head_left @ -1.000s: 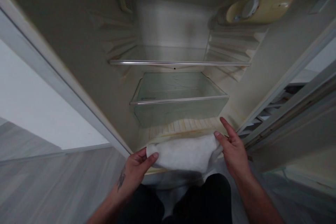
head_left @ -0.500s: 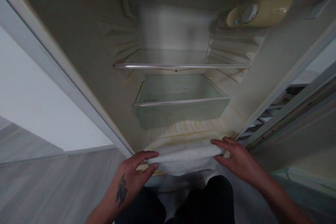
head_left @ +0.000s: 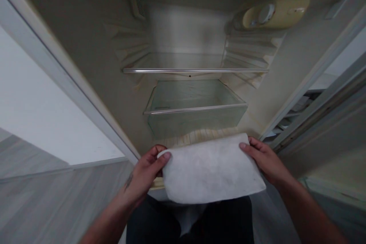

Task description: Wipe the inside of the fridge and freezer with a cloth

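Head cam: we've just let the white cloth [head_left: 211, 171] fall open flat, our left grip [head_left: 145, 173] and right grip [head_left: 264, 160] each pinching one side, with it spanning between them, right below the fridge's glass crisper drawer [head_left: 194, 118].
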`<state>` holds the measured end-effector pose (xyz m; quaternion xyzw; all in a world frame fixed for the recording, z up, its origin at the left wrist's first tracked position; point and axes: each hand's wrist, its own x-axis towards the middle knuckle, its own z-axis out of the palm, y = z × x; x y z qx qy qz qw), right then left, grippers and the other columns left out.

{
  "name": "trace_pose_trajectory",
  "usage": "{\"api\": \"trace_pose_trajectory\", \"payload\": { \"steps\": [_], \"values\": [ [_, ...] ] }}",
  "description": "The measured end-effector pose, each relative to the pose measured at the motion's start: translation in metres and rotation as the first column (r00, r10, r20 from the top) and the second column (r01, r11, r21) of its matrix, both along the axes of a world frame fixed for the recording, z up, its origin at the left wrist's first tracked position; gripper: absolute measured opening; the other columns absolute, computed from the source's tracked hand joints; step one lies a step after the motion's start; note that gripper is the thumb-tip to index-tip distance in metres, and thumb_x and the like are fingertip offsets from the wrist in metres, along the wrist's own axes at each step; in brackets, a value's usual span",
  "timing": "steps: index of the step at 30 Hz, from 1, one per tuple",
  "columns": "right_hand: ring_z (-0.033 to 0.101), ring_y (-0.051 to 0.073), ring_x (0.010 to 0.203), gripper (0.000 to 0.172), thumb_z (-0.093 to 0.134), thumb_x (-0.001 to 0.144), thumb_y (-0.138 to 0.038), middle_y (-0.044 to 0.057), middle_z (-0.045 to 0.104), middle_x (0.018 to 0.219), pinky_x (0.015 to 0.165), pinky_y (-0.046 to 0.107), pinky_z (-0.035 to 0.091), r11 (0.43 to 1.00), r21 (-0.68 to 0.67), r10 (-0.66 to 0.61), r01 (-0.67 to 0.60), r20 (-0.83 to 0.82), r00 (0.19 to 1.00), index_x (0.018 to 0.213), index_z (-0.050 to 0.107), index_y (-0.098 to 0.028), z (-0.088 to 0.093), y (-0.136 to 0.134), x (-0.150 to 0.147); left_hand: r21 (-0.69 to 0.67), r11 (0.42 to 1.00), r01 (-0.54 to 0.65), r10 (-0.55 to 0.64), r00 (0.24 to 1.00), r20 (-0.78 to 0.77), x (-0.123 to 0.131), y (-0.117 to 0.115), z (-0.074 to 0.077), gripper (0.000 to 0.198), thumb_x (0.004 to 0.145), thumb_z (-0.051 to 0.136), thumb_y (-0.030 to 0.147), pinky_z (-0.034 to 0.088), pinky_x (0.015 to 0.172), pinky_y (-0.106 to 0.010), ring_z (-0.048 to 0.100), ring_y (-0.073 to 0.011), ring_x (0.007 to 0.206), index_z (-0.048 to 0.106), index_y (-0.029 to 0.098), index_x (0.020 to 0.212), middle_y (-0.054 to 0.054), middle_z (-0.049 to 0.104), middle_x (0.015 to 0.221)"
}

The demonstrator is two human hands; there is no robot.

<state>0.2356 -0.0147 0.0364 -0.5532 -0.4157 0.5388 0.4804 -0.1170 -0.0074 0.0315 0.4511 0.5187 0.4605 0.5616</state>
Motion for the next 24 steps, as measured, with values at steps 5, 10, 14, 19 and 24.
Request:
{"api": "trace_pose_trajectory", "payload": {
  "steps": [5,10,14,19,24],
  "values": [
    [0.061,0.016,0.069,0.045,0.085,0.071,-0.054,0.000,0.070,0.082,0.064,0.027,0.049,0.985,0.049,-0.161,0.166,-0.087,0.983,0.097,0.067,-0.021,-0.022,0.012,-0.037,-0.057,0.995,-0.077,0.084,0.987,0.137,0.037,0.012,-0.006,0.045,0.070,0.080,0.055,0.038,0.047,-0.015,0.046,-0.0056,0.055,0.053,0.021,0.084,0.008,0.052,0.067],
    [0.059,0.014,0.078,0.033,0.074,0.085,-0.052,-0.001,0.066,0.085,0.073,0.026,0.048,0.973,0.230,0.011,-0.008,-0.011,1.000,0.095,0.065,-0.021,-0.027,-0.009,-0.085,0.099,0.990,0.101,-0.111,0.989,0.101,0.074,-0.004,-0.014,0.037,0.079,0.076,0.051,0.056,0.057,-0.023,0.065,-0.0099,0.077,0.058,0.022,0.093,-0.003,0.061,0.129],
    [0.062,0.015,0.092,0.028,0.067,0.093,-0.045,0.000,0.068,0.102,0.081,0.026,0.050,0.941,0.326,0.087,-0.096,0.041,0.995,0.111,0.062,-0.025,-0.035,-0.024,-0.105,0.229,0.947,0.225,-0.233,0.973,0.005,0.086,-0.019,-0.017,0.039,0.085,0.070,0.049,0.062,0.082,-0.027,0.058,-0.0226,0.130,0.065,0.031,0.120,-0.004,0.043,0.155],
    [0.062,0.017,0.102,0.053,0.081,0.080,-0.034,0.000,0.066,0.114,0.090,0.028,0.050,0.939,0.333,0.092,-0.088,0.003,0.996,0.126,0.054,-0.028,-0.046,-0.021,-0.105,0.264,0.893,0.364,-0.352,0.931,-0.093,0.078,-0.031,-0.008,0.042,0.092,0.060,0.052,0.052,0.109,-0.033,0.037,-0.0231,0.151,0.062,0.039,0.132,-0.001,0.041,0.161],
    [0.063,0.018,0.092,0.038,0.076,0.085,-0.040,0.001,0.069,0.099,0.085,0.029,0.051,0.977,0.209,0.077,-0.052,-0.113,0.991,0.117,0.063,-0.023,-0.042,-0.018,-0.097,0.395,0.870,0.296,-0.185,0.937,-0.296,0.069,-0.023,-0.016,0.043,0.090,0.064,0.048,0.050,0.108,-0.041,0.043,-0.0260,0.145,0.062,0.038,0.132,-0.004,0.047,0.156]
  ]
}}
